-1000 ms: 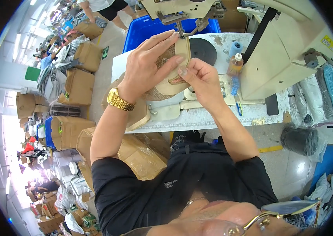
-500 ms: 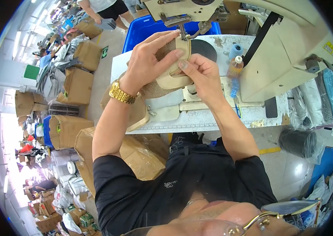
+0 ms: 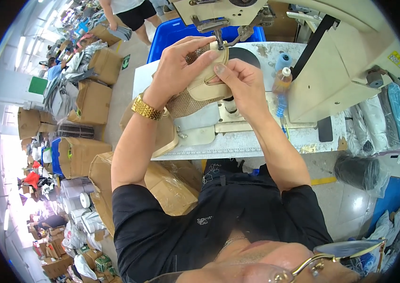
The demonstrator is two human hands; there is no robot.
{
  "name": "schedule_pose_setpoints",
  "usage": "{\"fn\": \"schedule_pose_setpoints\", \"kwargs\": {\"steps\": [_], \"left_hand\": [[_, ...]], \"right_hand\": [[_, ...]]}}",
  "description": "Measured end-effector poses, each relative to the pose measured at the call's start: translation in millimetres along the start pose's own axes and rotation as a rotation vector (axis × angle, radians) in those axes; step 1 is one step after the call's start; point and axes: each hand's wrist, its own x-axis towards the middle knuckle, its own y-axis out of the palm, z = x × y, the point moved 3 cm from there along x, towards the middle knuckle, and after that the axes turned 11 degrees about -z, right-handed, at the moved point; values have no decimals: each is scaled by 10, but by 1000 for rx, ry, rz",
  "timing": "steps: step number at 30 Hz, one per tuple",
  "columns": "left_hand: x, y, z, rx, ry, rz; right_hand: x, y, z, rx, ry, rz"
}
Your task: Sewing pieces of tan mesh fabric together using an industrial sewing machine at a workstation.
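Observation:
A beige mesh shoe upper (image 3: 206, 93) with cream trim sits beneath the presser foot (image 3: 219, 43) of a sewing machine (image 3: 223, 14). My left hand (image 3: 177, 68) grips its left side, thumb lying on the cream trim and fingers reaching toward the needle area. On the opposite edge, my right hand (image 3: 244, 87) pinches the trim between thumb and curled fingers, close below the foot. The exact needle point is too small to make out. Other beige pieces (image 3: 166, 137) lie under my left wrist at the table's left edge.
The machine's pale body (image 3: 346, 70) rises at the right. Beside it on the white table (image 3: 252, 151) stand a blue thread spool (image 3: 283, 60) and a small bottle (image 3: 282, 80). A blue bin (image 3: 162, 42) is behind the table; cardboard boxes (image 3: 86, 158) line the left. A person (image 3: 134, 14) stands beyond.
The shoe upper has turned slightly under the foot, and its lower end has risen a little. My right hand has shifted with it. The person beyond has moved a little right.

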Motion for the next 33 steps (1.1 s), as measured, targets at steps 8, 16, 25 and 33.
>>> {"fn": "schedule_pose_setpoints", "kwargs": {"steps": [8,16,25,33], "left_hand": [[98,-54,102,-15,62,237],[97,80,196,-318,-80,353],[76,152,204,-476,-200,363],[41,201,294,-539,-264,267]], "right_hand": [[4,-6,-73,-59,9,-44],[48,-29,-38,-191,-17,-79],[104,-53,22,-311,-60,-82],[153,-74,97,-356,-69,-88]]}}
